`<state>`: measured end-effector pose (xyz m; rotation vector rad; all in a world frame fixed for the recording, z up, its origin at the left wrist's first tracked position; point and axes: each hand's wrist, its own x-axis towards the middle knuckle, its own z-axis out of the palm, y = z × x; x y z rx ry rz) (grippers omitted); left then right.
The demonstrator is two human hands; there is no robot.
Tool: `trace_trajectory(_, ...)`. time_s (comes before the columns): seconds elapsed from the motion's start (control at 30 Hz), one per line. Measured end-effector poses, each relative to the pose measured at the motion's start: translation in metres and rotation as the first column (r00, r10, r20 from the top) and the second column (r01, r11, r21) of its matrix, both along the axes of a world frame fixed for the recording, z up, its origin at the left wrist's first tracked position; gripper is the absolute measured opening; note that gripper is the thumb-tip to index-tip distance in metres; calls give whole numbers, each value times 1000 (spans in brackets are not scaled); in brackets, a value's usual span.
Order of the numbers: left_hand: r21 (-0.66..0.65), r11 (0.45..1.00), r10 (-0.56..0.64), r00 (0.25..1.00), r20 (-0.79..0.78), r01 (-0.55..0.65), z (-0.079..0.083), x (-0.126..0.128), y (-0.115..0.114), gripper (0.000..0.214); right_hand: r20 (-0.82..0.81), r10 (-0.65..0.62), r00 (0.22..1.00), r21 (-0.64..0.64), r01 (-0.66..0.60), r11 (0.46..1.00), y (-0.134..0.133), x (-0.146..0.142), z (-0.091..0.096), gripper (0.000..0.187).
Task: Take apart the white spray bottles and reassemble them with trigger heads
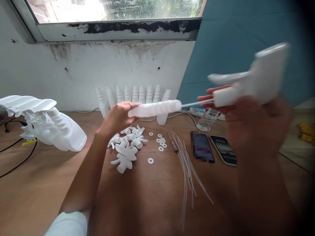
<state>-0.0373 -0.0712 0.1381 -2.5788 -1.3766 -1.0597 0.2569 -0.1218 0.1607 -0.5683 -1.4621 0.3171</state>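
My left hand (120,116) grips a white plastic bottle (156,109) by its base end, held sideways above the table with its mouth to the right. In my right hand (256,121) is a white trigger sprayer head (261,78), blurred by motion. From the sprayer's ribbed collar (222,97) a thin white dip tube (194,104) runs left, its end at the bottle's mouth. The collar is apart from the bottle's neck. Beneath my left hand lies a pile of white sprayer heads (126,149).
Several white bottles (135,94) stand along the wall; assembled spray bottles (66,131) stand at left. White washers (150,161), loose dip tubes (188,164), a slim pen-like tool (172,141), two phones (203,147) and a clear bottle (208,120) lie or stand on the table. Cables run at left.
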Motion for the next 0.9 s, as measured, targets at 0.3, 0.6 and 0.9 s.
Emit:
trace_trajectory(0.3,-459,825,-378,926,-15,330,1,17,-16,32,-130,297,946,-280,-322,905,-1,-32,-16,23)
trace_trajectory(0.6,-661,683,-443,896,-36,311,-15,24,-2,37,-345,410,845,-278,-509,815,25,-64,-57,29)
trace_trajectory(0.9,-450,793,-389,910,144,410,-2,15,-8,48,-121,383,916,-386,-399,832,33,-75,-71,32)
